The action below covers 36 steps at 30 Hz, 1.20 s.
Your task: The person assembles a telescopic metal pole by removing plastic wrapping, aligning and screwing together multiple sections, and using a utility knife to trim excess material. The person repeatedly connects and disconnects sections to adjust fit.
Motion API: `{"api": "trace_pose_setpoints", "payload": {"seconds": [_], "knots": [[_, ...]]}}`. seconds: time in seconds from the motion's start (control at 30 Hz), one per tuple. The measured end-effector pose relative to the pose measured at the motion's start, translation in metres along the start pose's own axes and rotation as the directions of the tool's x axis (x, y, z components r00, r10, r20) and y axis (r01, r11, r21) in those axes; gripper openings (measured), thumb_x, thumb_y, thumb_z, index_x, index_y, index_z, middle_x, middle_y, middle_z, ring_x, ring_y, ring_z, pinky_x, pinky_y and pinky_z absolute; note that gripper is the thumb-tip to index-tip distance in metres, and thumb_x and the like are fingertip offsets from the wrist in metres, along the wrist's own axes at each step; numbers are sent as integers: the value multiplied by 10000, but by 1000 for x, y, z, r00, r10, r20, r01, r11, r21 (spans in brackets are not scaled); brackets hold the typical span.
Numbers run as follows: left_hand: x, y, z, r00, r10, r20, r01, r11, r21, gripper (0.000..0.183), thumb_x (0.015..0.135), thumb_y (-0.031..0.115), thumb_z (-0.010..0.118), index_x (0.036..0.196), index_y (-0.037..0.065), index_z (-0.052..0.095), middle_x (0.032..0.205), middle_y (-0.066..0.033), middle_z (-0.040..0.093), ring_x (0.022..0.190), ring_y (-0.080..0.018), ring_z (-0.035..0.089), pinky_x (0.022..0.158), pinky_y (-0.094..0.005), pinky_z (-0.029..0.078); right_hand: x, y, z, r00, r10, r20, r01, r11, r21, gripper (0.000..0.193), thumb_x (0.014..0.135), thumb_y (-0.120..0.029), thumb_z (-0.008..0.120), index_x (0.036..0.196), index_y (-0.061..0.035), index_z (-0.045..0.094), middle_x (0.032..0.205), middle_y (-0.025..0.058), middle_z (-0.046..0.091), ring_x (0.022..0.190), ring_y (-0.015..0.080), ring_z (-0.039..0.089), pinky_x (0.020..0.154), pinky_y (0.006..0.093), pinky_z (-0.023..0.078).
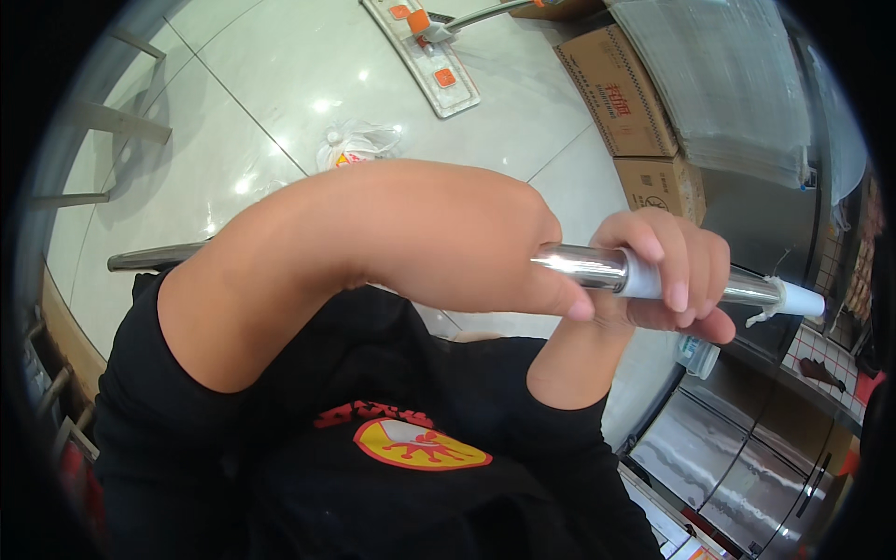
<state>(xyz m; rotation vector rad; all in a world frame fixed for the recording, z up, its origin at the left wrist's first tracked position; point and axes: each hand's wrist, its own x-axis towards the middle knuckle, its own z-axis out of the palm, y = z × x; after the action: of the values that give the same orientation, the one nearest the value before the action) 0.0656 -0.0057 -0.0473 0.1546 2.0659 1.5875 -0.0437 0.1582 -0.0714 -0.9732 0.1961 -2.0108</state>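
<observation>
A shiny metal pole with a pale collar crosses in front of my body, slanting slightly down to the right. My left hand is closed round it, thumb along the near side; most of its fingers are hidden behind the back of the hand. Just to the right, my right hand wraps its fingers over the pole at the pale collar. Beyond the right hand the pole ends in a light-blue tapered tip with a whitish string tied round it. The left end shows past my left forearm.
On the tiled floor ahead lies a flat mop head with orange clips. A white plastic bag sits behind my left forearm. Cardboard boxes and stacked clear plastic sheets stand at right, above steel cabinets. Metal legs stand at left.
</observation>
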Motion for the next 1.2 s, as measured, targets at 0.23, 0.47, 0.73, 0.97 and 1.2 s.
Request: {"api": "trace_pose_setpoints", "payload": {"seconds": [0.23,0.47,0.73,0.97,1.2], "knots": [[11,11,13,990,-15,-144,31,993,110,235,762,220,635,711,2,563,602,-136,567,555,-281,553,529,-360,424,2,10,9,917,-280,-285,201,940,-276,282,826,-291,499,570,-213,412,481,-91,451,770,150,459,975,396,254],[6,15,42,887,146,-438,69,896,438,91,714,118,599,723,31,575,640,-136,596,587,-302,604,525,-386,471,-1,14,33,694,-420,-585,174,886,-430,293,784,-279,506,536,-216,364,440,-91,372,668,141,401,845,352,294],[25,8,50,852,85,-517,213,845,491,107,708,94,589,794,45,629,735,-118,642,674,-270,650,571,-346,512,-8,20,30,422,-434,-796,60,889,-453,265,796,-242,516,595,-191,351,448,-74,337,605,150,389,713,317,338],[29,-25,2,940,-184,-288,268,920,287,218,770,224,603,810,9,599,645,-141,590,604,-280,576,551,-383,450,-27,21,26,506,-54,-861,-530,768,-360,263,851,-328,622,912,-89,528,876,36,536,797,180,496,769,316,401],[32,-36,-6,890,-454,-27,451,873,185,260,795,272,603,816,16,563,548,-37,466,419,-155,422,395,-304,351,-30,-10,21,976,151,-160,26,-802,-597,358,593,-101,741,895,-93,550,818,71,559,767,237,539,736,342,402]]}}
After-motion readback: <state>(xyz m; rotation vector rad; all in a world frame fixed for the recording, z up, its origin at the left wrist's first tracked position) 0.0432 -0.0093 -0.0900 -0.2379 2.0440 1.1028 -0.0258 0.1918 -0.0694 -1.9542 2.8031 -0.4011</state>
